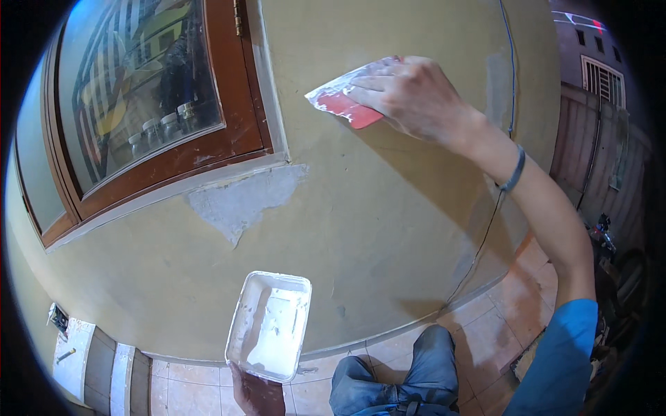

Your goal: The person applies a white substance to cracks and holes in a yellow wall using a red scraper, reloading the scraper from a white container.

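My right hand point(420, 97) is raised before the tan wall point(388, 222), its fingers closed on a red putty scraper point(345, 107). White putty smears the scraper's face and edges. Whether its edge touches the wall I cannot tell. Low in the middle, my left hand point(258, 394) grips the bottom end of a white rectangular plastic tub point(238, 326), with its fingers partly hidden. Inside the tub, white putty coats the walls and bottom. A pale patch of filler point(243, 197) lies on the wall below the window corner.
A brown wooden window point(173, 170) with jars behind its glass fills the upper left. A blue cable point(512, 69) runs down the wall at right. White steps point(76, 357) stand lower left; tiled floor point(187, 395) lies below. Dark clutter point(624, 277) sits at far right.
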`<action>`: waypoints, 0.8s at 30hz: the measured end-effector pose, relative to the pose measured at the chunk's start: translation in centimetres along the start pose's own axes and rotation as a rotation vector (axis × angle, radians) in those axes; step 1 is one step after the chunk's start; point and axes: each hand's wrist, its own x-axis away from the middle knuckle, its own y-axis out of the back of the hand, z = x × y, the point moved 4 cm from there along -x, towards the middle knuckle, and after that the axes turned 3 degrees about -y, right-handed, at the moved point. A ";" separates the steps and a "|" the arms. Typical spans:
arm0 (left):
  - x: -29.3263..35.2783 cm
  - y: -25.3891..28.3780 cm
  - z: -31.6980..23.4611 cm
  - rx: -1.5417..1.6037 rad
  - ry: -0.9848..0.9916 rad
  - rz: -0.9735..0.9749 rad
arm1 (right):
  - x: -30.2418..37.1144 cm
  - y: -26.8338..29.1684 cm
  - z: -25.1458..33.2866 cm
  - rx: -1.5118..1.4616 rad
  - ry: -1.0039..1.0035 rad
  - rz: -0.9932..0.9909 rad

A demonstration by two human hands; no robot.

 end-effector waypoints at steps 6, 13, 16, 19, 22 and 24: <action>-0.9 0.8 -0.1 0.577 0.080 0.763 | 3.5 -1.8 2.0 0.036 0.151 0.122; 0.7 -1.4 -0.3 -0.004 -0.027 0.077 | 2.4 -0.4 0.2 -0.031 0.079 0.224; 0.9 -1.7 -0.5 -0.007 -0.016 0.039 | 0.8 -1.7 0.1 0.048 0.141 0.054; 0.8 -1.7 -0.7 -0.011 -0.019 0.010 | 1.9 -2.1 1.5 0.122 0.220 0.030; 0.9 -1.4 -0.9 -0.022 -0.035 0.023 | 3.9 -2.4 2.5 0.093 0.286 0.036; 0.9 -1.4 -1.1 -0.017 -0.050 0.038 | 4.6 -2.1 2.6 0.035 0.285 0.062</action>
